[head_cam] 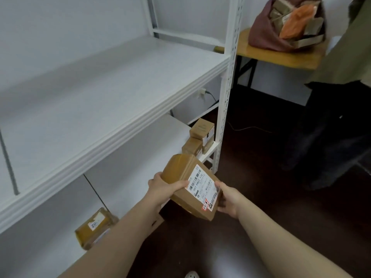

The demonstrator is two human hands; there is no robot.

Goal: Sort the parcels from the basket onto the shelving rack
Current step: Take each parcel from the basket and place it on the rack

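I have the parcel (pixel 198 189) in both hands, label up. My left hand (pixel 160 187) grips its left edge, thumb curled over the top by the label and fingers under. My right hand (pixel 226 199) grips the near right edge, thumb on the label's corner and the rest wrapped below. Neither hand is free.

The parcel is tilted, its far end higher. Its long axis runs from 11 o'clock, far end, to 5 o'clock, near end. That far end points at the rack (pixel 224 109).

From the parcel, the wide white shelf (pixel 120 93) lies at 10 o'clock, higher than my hands. The lower opening is at 12 to 1 o'clock, just beyond the far end. Small boxes (pixel 201 129) sit there at the shelf's right end beside the post (pixel 217 149). A low parcel (pixel 94 227) lies at 8 o'clock, partly behind my left forearm.

My left hand is nearer the rack and my right is on the outer side. I judge the placing will be a push along the long axis, left hand leading and right hand feeding from behind. The wide shelf would need a lift first.

The basket (pixel 267 31) sits at 1 o'clock, well apart, on a table (pixel 281 57) past the rack, with more parcels in it.
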